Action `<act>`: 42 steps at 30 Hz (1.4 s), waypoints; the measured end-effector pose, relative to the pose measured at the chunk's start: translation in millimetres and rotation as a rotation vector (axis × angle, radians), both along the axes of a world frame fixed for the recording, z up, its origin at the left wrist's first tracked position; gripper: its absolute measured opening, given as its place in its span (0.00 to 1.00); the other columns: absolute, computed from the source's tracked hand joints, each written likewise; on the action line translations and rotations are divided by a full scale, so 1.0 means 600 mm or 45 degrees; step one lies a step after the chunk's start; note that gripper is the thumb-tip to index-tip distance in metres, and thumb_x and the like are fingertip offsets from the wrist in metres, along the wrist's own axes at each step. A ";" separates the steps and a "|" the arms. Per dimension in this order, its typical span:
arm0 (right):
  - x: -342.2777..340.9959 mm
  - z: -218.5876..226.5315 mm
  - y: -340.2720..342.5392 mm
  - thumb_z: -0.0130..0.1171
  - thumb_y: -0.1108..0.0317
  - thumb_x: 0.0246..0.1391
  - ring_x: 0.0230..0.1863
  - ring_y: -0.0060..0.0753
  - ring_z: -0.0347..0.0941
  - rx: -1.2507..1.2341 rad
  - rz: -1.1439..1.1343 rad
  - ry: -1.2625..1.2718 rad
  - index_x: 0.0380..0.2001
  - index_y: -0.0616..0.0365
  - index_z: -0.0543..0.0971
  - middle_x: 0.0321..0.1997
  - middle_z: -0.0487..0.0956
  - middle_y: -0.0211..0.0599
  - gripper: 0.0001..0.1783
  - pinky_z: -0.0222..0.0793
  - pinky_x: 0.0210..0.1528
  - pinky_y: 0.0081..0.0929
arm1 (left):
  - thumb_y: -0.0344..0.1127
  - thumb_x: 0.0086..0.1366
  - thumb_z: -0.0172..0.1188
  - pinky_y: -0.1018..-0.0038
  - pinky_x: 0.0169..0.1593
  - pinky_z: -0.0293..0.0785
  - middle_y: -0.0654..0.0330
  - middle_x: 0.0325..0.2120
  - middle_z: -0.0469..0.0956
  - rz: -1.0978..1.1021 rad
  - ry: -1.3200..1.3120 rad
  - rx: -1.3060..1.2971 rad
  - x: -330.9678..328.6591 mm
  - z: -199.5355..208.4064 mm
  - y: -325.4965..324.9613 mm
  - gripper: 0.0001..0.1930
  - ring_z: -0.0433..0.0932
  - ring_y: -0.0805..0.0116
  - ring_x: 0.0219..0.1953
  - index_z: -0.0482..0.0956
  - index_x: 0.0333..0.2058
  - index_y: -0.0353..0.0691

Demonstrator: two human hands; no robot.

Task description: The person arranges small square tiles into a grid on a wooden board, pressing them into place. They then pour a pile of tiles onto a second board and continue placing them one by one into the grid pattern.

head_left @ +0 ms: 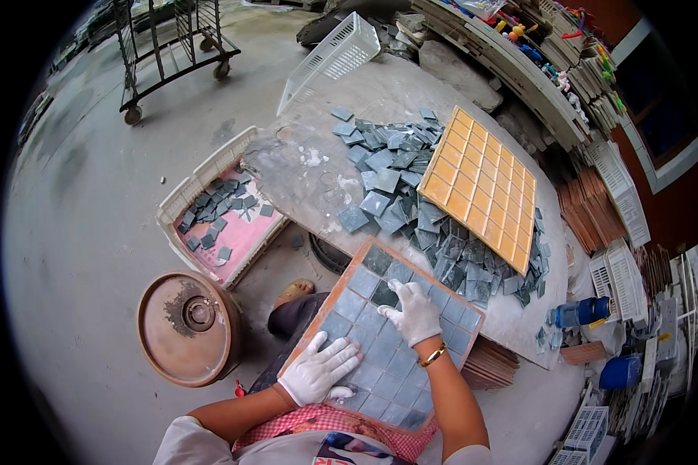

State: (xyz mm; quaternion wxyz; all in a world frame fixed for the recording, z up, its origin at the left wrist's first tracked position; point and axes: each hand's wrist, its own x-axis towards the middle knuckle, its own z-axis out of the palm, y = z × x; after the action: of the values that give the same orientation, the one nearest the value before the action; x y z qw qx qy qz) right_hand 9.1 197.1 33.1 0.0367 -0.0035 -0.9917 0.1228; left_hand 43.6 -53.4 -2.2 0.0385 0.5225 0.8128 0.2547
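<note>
A reddish-brown board leans across my lap and the table's near edge, covered with rows of square blue-grey tiles. Two tiles near its far side look darker than the others. My left hand, in a white glove, lies flat on the tiles at the board's left edge with fingers stretched out. My right hand, also gloved, is over the upper middle of the board. Its thumb and forefinger are apart beside a dark tile; the other fingers are partly curled. No held object shows in either hand.
Loose slate-coloured tiles are heaped on the table, with a yellow grid mould tilted on them. A crate with more tiles stands left, near a lidded brown drum. A wheeled rack is farther off.
</note>
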 end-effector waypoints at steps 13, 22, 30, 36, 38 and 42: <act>-0.051 -0.004 0.052 0.54 0.70 0.57 0.20 0.18 0.70 -1.043 -0.527 -0.038 0.38 0.60 0.79 0.24 0.76 0.31 0.08 0.65 0.21 0.21 | 0.58 0.60 0.50 0.51 0.64 0.49 0.55 0.60 0.64 0.005 -0.090 0.098 -0.001 -0.011 -0.002 0.34 0.63 0.58 0.62 0.66 0.59 0.40; -0.042 -0.022 0.048 0.52 0.72 0.57 0.15 0.17 0.67 -1.069 -0.490 -0.077 0.36 0.62 0.78 0.23 0.76 0.30 0.08 0.63 0.18 0.18 | 0.56 0.59 0.53 0.52 0.63 0.51 0.55 0.60 0.65 0.022 -0.089 0.136 -0.002 -0.007 -0.002 0.34 0.64 0.58 0.61 0.66 0.59 0.40; -0.036 -0.004 0.039 0.52 0.73 0.56 0.17 0.19 0.71 -1.280 -0.536 -0.194 0.38 0.65 0.78 0.28 0.79 0.34 0.09 0.66 0.18 0.17 | 0.56 0.59 0.54 0.52 0.63 0.51 0.55 0.59 0.66 0.018 -0.078 0.110 -0.003 -0.006 0.000 0.34 0.65 0.59 0.61 0.66 0.59 0.40; -0.004 0.027 0.010 0.50 0.73 0.58 0.19 0.19 0.73 -1.398 -0.551 -0.369 0.42 0.67 0.75 0.29 0.77 0.33 0.11 0.68 0.18 0.15 | 0.57 0.59 0.54 0.52 0.63 0.50 0.55 0.60 0.65 0.022 -0.097 0.123 -0.001 -0.010 -0.001 0.35 0.64 0.59 0.62 0.66 0.59 0.40; 0.004 0.026 0.005 0.51 0.72 0.58 0.20 0.19 0.74 -1.436 -0.543 -0.401 0.44 0.66 0.75 0.30 0.78 0.34 0.13 0.69 0.20 0.16 | 0.57 0.59 0.54 0.51 0.63 0.50 0.55 0.60 0.65 0.021 -0.095 0.126 -0.001 -0.009 0.000 0.34 0.64 0.59 0.61 0.66 0.59 0.40; 0.004 0.031 0.002 0.51 0.72 0.58 0.21 0.18 0.74 -1.418 -0.548 -0.405 0.46 0.65 0.75 0.29 0.78 0.33 0.14 0.70 0.21 0.16 | 0.57 0.59 0.54 0.51 0.63 0.51 0.55 0.59 0.66 0.029 -0.061 0.087 -0.001 -0.006 0.001 0.34 0.65 0.59 0.61 0.67 0.58 0.40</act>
State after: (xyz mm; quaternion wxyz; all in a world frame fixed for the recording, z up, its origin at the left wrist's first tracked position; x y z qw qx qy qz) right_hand 11.7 198.4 51.7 -0.0951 -0.2405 -0.7489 0.6101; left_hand 43.3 -53.0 -6.1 0.0373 0.5081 0.8083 0.2952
